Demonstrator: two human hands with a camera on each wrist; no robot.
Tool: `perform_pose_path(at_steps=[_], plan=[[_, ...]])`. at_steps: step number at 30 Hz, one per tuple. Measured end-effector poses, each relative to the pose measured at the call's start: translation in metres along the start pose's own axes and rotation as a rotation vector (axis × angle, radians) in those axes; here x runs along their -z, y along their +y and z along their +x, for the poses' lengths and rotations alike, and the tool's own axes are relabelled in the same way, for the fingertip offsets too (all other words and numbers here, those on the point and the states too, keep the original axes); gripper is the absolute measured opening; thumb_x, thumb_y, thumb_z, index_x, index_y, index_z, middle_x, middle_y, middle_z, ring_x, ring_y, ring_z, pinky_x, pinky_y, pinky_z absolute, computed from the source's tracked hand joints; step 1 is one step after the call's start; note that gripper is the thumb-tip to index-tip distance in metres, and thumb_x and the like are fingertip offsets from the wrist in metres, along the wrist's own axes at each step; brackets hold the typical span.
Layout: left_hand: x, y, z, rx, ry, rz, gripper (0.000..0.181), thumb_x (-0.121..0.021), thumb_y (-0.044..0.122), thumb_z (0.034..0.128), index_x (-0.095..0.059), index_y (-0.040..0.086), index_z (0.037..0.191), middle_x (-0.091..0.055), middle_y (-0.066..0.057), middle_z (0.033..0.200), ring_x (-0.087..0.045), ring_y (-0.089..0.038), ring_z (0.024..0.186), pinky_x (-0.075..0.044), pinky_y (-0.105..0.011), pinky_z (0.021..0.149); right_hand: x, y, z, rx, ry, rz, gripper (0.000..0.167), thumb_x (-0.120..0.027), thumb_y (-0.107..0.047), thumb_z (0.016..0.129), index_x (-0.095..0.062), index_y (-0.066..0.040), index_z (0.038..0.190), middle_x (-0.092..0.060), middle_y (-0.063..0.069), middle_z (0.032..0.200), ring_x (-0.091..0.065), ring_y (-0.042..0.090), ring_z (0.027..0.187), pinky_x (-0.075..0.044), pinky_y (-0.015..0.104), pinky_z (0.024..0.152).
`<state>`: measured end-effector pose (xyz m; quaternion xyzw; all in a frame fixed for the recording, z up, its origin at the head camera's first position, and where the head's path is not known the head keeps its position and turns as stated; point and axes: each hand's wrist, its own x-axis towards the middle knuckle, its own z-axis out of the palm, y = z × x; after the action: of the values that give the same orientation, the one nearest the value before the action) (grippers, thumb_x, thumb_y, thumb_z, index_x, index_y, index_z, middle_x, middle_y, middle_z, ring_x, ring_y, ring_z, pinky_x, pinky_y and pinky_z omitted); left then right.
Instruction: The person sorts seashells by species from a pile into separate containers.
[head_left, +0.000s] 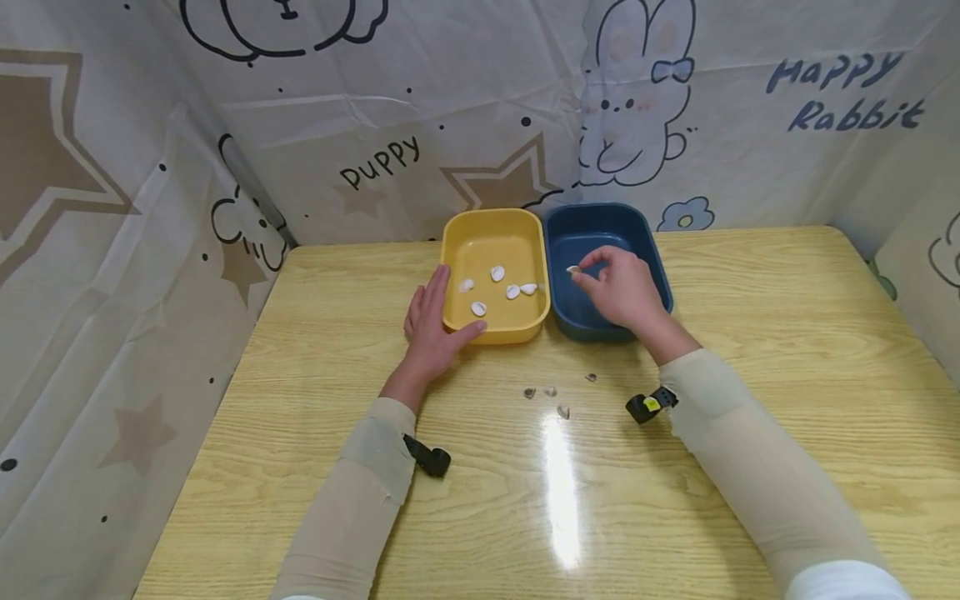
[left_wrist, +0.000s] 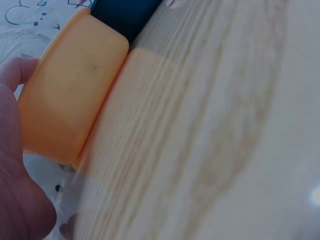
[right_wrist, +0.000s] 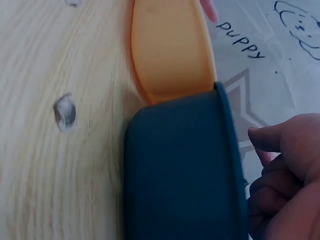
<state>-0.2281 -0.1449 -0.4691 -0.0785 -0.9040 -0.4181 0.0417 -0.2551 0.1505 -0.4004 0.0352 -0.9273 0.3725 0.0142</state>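
In the head view, my left hand (head_left: 435, 329) rests against the near left corner of a yellow plastic tray (head_left: 495, 335), its fingers stretched along the side and its thumb at the front rim. Several white seashells (head_left: 478, 309) lie spread inside this tray. My right hand (head_left: 626, 287) is over a dark blue tray (head_left: 663, 283), pinching a small seashell (head_left: 573, 270) between thumb and fingertips. From the right wrist, my hand (right_wrist: 290, 175) appears above the blue tray's wall (right_wrist: 180, 170), with the shell hidden. The left wrist view shows my thumb (left_wrist: 20, 72) by the yellow tray's rim.
Several small, darker shells (head_left: 563, 412) are scattered on the wooden table (head_left: 337, 333) in front of the trays. Both trays stand side by side near the back edge, close to a printed cloth (head_left: 300, 125). Each wrist wears a black camera (head_left: 431, 458).
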Motion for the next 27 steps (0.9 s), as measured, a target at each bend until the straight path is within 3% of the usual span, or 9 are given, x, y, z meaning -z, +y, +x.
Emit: perform_pose_path(at_steps=[13, 27], plan=[[0.000, 0.000, 0.000, 0.014, -0.002, 0.004, 0.101, -0.072, 0.050, 0.0864, -0.007, 0.034, 0.162, -0.003, 0.016, 0.165, 0.002, -0.033, 0.148, 0.002, -0.055, 0.112, -0.010, 0.013, 0.019, -0.074, 0.065, 0.022, 0.027, -0.066, -0.033, 0.098, -0.064, -0.010, 0.111, -0.048, 0.006, 0.065, -0.050, 0.025, 0.055, -0.037, 0.036, 0.050], [0.000, 0.002, 0.000, 0.019, -0.005, 0.006, 0.100, -0.073, 0.046, 0.0875, -0.007, 0.033, 0.162, -0.003, 0.015, 0.165, 0.003, -0.033, 0.148, 0.002, -0.054, 0.113, -0.016, 0.021, 0.034, -0.155, 0.078, 0.024, 0.027, -0.065, -0.034, 0.098, -0.064, -0.010, 0.112, -0.052, 0.007, 0.071, -0.051, 0.025, 0.061, -0.040, 0.036, 0.055]])
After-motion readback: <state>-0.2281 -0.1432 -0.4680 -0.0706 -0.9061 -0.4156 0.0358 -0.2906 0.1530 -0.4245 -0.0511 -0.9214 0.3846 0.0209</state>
